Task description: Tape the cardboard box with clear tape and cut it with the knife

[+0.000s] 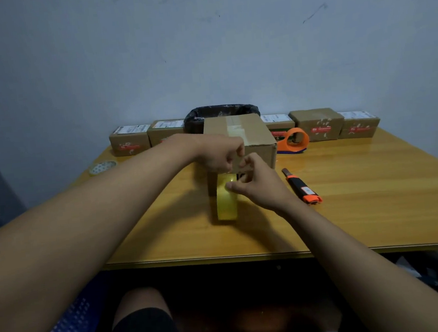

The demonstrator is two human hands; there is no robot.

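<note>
Both hands are at the near face of the cardboard box (252,133), mid-table. Left hand (218,152) is pinched on the tape end, and right hand (257,186) is closed around the clear tape roll (226,202). Looks like we're still laying tape; next up is grabbing the knife (301,186) at 3 o'clock from the roll.

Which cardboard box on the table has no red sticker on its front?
The big box in the middle, under both hands. It stands nearer than the row of small boxes by the wall, which all show red stickers.
</note>
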